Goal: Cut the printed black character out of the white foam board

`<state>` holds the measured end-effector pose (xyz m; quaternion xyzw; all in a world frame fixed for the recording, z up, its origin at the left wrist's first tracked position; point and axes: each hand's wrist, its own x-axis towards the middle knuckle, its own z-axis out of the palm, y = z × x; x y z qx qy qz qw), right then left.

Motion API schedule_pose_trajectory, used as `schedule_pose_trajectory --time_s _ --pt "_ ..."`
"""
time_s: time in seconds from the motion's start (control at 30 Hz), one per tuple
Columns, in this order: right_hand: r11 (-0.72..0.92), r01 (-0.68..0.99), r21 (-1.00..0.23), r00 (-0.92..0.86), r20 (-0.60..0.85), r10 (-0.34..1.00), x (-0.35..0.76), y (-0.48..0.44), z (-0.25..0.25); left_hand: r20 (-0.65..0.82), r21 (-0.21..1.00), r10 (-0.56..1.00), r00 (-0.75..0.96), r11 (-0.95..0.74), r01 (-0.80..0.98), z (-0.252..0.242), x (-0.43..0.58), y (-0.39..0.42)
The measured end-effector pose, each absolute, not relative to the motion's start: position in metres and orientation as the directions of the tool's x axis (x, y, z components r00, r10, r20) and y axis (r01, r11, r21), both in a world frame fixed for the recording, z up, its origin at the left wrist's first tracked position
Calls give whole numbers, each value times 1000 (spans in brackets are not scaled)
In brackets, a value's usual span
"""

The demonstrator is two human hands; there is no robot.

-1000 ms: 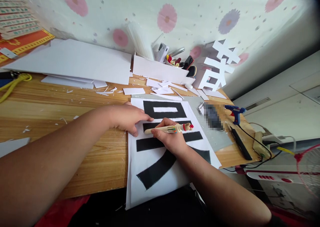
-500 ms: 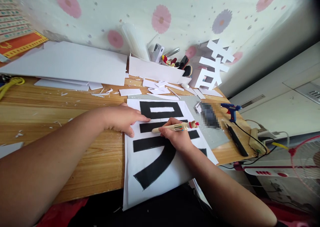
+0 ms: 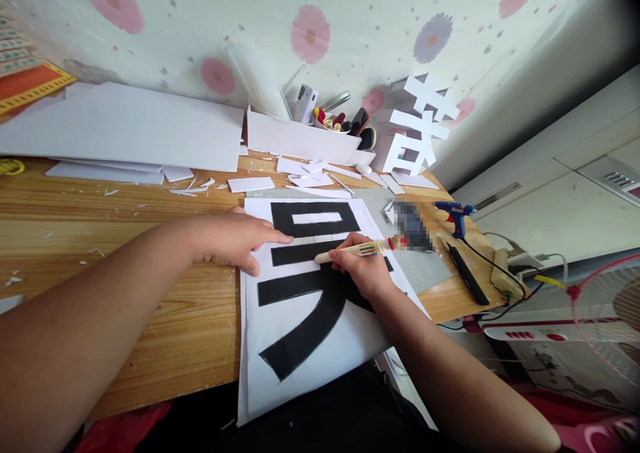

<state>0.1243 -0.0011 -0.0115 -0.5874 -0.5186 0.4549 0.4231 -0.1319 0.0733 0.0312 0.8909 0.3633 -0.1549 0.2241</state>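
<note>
A white sheet point(image 3: 320, 373) printed with a large black character point(image 3: 310, 333) lies on the table and reaches past its front edge. My right hand point(image 3: 363, 266) grips a cream multicolour pen point(image 3: 356, 250) with a red top. The pen's tip is at the lower edge of the short middle bar; whether it touches cannot be told. Two thin lines run between that bar and the box shape above. My left hand point(image 3: 235, 240) rests at the sheet's left edge, its index finger stretched out on the paper below the box and the thumb spread apart.
A grey cutting mat point(image 3: 430, 266) lies under the sheet. A blue glue gun point(image 3: 456, 214) and a black cutter-like tool point(image 3: 467, 273) lie to the right. White board sheets point(image 3: 150, 126), offcuts point(image 3: 250, 184), a pen holder box point(image 3: 300, 136) and a white cut-out character point(image 3: 417, 130) stand behind.
The pen has moved a little to the right along the middle bar. A second thin line now shows above the bar. My left hand stays on the sheet, and the view has shifted slightly.
</note>
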Motion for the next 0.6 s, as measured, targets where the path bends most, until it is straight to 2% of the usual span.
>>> schedule_pose_trajectory --time_s 0.6 --pt "-92 238 -967 104 -69 992 126 0 -11 -440 293 573 691 -636 714 33 -131 73"
